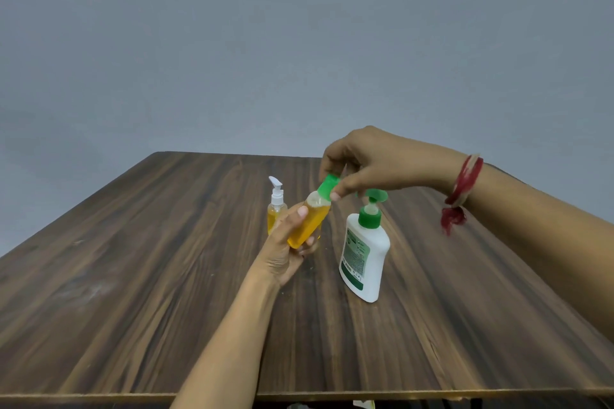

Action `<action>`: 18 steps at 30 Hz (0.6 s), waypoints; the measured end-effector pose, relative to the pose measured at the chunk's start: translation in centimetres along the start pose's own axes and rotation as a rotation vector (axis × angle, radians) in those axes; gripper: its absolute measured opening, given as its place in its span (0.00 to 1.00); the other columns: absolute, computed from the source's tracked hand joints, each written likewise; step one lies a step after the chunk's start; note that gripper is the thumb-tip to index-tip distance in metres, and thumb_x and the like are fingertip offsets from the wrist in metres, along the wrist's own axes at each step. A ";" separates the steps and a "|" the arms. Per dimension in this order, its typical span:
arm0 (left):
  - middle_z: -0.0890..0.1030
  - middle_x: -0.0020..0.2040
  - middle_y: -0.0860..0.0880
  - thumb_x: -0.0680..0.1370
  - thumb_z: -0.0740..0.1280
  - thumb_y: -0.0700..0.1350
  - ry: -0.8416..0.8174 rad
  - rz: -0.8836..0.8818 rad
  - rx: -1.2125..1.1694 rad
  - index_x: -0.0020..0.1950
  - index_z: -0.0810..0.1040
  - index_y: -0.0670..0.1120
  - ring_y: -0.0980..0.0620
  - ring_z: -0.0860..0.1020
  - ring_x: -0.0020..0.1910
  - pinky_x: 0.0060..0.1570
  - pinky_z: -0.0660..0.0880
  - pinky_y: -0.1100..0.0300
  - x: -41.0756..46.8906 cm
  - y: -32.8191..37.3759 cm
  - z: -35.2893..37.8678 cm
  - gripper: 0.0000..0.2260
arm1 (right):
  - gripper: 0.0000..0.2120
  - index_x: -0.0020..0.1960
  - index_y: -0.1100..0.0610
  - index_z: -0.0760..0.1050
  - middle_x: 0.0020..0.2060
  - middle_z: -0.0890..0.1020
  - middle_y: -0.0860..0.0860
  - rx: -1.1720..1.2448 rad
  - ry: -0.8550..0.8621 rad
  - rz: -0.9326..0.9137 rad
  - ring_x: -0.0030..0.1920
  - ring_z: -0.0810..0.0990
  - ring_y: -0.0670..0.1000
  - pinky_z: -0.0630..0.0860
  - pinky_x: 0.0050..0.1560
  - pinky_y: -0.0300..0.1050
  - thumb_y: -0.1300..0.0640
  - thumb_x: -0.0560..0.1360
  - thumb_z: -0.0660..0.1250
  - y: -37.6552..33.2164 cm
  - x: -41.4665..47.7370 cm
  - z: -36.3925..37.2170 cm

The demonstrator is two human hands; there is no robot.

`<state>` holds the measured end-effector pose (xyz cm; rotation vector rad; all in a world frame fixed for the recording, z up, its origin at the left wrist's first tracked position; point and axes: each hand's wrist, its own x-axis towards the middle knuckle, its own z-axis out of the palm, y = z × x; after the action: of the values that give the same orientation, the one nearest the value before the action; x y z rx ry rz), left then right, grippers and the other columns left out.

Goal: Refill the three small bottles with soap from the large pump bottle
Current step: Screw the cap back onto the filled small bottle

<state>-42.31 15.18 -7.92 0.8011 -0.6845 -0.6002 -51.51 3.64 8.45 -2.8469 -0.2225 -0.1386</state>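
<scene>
The left hand [285, 249] grips the tilted small orange bottle [309, 222] (nearly full) while the right hand [372, 163] pinches its green cap [327, 188], the large pump bottle [363, 259] standing just below the right hand.

The table [133, 276] is dark brown with a streaky wood grain of tan and near-black lines and a pale tan front edge, and the wall [299, 43] is a plain blue-grey. The large pump bottle [368, 279] is white with a green pump head [373, 206] and a green-and-white printed label [356, 252]. The tilted small bottle [310, 222] shows orange-yellow soap under a bright green cap [327, 188], the upright small bottle [274, 217] is clear with paler yellow soap and a white dispenser top [276, 191], and the thread band [463, 186] on the wrist is deep red with cream strands.
</scene>
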 end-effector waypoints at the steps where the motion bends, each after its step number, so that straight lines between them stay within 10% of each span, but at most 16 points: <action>1: 0.70 0.26 0.52 0.54 0.81 0.60 0.011 -0.002 -0.015 0.43 0.82 0.48 0.60 0.67 0.22 0.22 0.58 0.68 0.1 0.0 0.0 0.25 | 0.10 0.44 0.58 0.77 0.32 0.82 0.48 -0.025 0.008 0.020 0.28 0.80 0.48 0.79 0.34 0.44 0.51 0.73 0.71 0.0 0.1 0.1; 7: 0.71 0.25 0.52 0.54 0.81 0.61 -0.042 -0.015 -0.054 0.43 0.83 0.47 0.60 0.67 0.21 0.22 0.58 0.68 0.0 -0.1 -0.4 0.25 | 0.15 0.56 0.49 0.75 0.42 0.80 0.44 -0.111 0.050 -0.113 0.36 0.76 0.39 0.69 0.37 0.32 0.43 0.73 0.68 0.8 -0.6 1.0; 18: 0.80 0.39 0.59 0.63 0.75 0.65 -0.081 0.106 0.311 0.50 0.83 0.49 0.61 0.77 0.39 0.40 0.72 0.69 0.1 0.4 0.5 0.24 | 0.28 0.29 0.56 0.65 0.23 0.67 0.49 -0.297 0.387 0.174 0.26 0.67 0.48 0.62 0.31 0.45 0.38 0.78 0.51 0.9 -1.7 5.1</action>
<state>-42.52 15.09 -7.32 1.0259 -0.9029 -0.4369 -52.70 4.00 3.10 -3.0309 0.1382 -0.7309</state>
